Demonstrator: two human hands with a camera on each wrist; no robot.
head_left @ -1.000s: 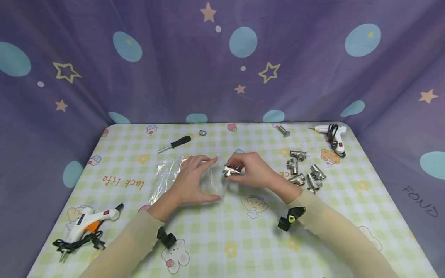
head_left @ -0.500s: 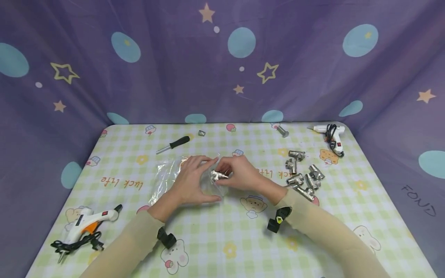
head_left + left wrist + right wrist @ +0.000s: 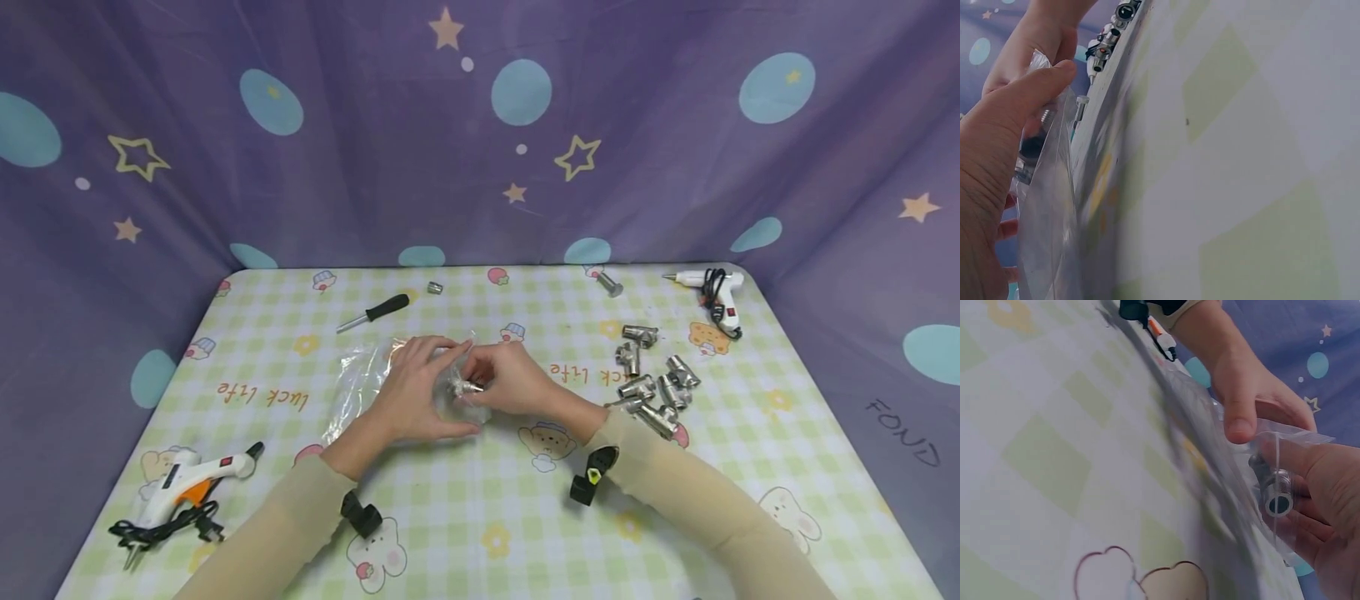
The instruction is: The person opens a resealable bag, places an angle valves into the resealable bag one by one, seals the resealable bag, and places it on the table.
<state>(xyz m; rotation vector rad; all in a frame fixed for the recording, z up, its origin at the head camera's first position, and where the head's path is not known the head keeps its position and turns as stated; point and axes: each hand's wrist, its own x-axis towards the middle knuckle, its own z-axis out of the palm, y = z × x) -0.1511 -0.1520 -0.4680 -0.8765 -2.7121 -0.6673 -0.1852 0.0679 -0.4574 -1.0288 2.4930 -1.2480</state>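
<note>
A clear plastic bag (image 3: pixel 352 387) lies flat on the table at centre-left, its mouth raised toward the right. My left hand (image 3: pixel 412 387) rests on it with thumb and forefinger spread wide at the mouth, the film stretched between them. My right hand (image 3: pixel 513 379) pinches a silver metal pipe fitting (image 3: pixel 468 387) at the bag's mouth. In the right wrist view, clear film covers that fitting (image 3: pixel 1277 497), and its round open end shows. The left wrist view shows the film (image 3: pixel 1050 206) beside the left thumb; the fitting is partly hidden there.
Several similar silver fittings (image 3: pixel 637 387) lie in a loose group at right. A bolt (image 3: pixel 610 284) and a white glue gun (image 3: pixel 716 296) are at the back right. Behind the bag are a screwdriver (image 3: pixel 375 312) and a small metal sleeve (image 3: pixel 435 287). Another glue gun (image 3: pixel 187 492) lies front left.
My right hand has moved left, bringing the pipe fitting from outside the bag into its mouth. The left hand has stayed nearly still.
</note>
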